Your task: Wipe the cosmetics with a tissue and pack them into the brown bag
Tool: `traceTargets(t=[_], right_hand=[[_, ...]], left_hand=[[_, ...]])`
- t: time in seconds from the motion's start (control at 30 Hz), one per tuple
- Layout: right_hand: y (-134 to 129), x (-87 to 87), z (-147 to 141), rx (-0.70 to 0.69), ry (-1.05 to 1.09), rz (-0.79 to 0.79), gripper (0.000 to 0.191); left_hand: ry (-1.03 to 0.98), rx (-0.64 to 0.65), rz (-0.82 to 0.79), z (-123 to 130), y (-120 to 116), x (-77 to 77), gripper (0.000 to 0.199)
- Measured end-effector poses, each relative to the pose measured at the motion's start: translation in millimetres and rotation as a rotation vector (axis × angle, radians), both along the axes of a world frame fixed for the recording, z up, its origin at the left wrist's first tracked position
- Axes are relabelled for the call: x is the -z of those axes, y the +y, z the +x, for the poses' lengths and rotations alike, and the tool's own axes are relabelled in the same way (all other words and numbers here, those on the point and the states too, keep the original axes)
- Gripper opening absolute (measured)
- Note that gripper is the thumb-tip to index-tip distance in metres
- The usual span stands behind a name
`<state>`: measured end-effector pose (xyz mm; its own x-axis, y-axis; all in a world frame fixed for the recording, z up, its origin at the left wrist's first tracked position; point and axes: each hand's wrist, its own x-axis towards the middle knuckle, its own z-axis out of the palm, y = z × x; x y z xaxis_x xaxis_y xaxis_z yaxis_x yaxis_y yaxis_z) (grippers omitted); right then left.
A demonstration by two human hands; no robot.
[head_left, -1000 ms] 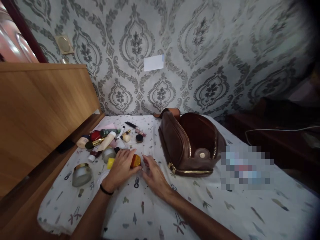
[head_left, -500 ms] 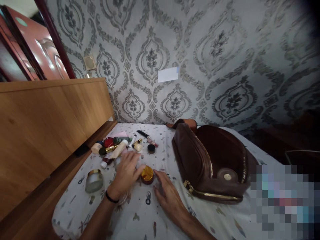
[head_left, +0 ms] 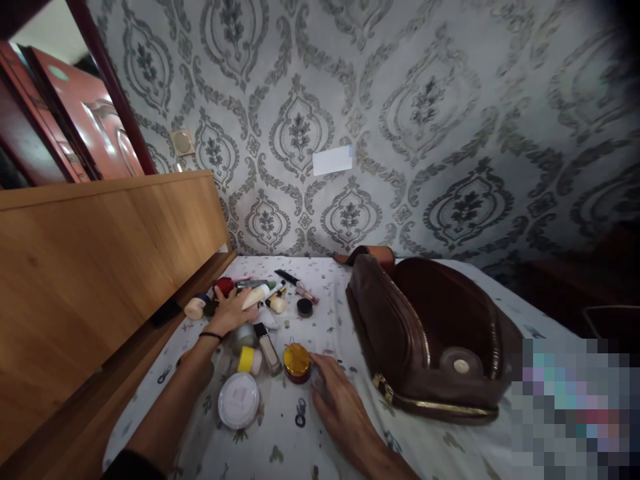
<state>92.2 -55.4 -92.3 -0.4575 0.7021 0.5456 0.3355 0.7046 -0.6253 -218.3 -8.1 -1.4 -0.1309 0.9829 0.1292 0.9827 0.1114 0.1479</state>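
Note:
My left hand [head_left: 234, 311] reaches over a cluster of cosmetics at the far left, fingers spread. It lies against a cream-coloured tube [head_left: 255, 296] and close to a red item [head_left: 225, 287]; what its fingertips touch is partly hidden. My right hand [head_left: 343, 397] rests on the cloth, open, with its fingertips beside an amber jar with a gold lid [head_left: 297, 362]. Left of that jar are a bottle with a black cap [head_left: 269, 349], a small yellow-banded container [head_left: 247, 360] and a round white-lidded tub [head_left: 239, 400]. A grey jar [head_left: 243, 338] is near my left wrist.
An unzipped brown leather bag [head_left: 425, 333] stands at the right. A small black-lidded pot [head_left: 305, 307], a black pen-like stick [head_left: 288, 276] and a pink tube [head_left: 307, 295] lie at the back. A wooden panel [head_left: 115, 247] borders the left; a patterned wall rises behind.
My left hand has moved left and away from me, from near the amber jar onto the cluster, uncovering several containers. My left forearm now covers the frosted jar's place. My right hand stays by the amber jar.

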Motion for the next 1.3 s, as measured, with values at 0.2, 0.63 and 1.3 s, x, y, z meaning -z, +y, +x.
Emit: traceTargets(t=[0.2, 0.63, 1.3], right_hand=[[1, -4.6, 5, -0.008, -0.022, 0.048, 0.056], [0, -2.3, 4, 0.002, -0.020, 0.054, 0.063], [5, 1.1, 11, -0.010, -0.089, 0.120, 0.052]], left_hand=[[0.053, 0.066, 0.001, 1, 33, 2.4, 0.070], [-0.186, 0.149, 0.039, 2, 92, 13.1, 0.054], [-0.619, -0.195, 0.180, -94, 83, -35.4, 0.031]])
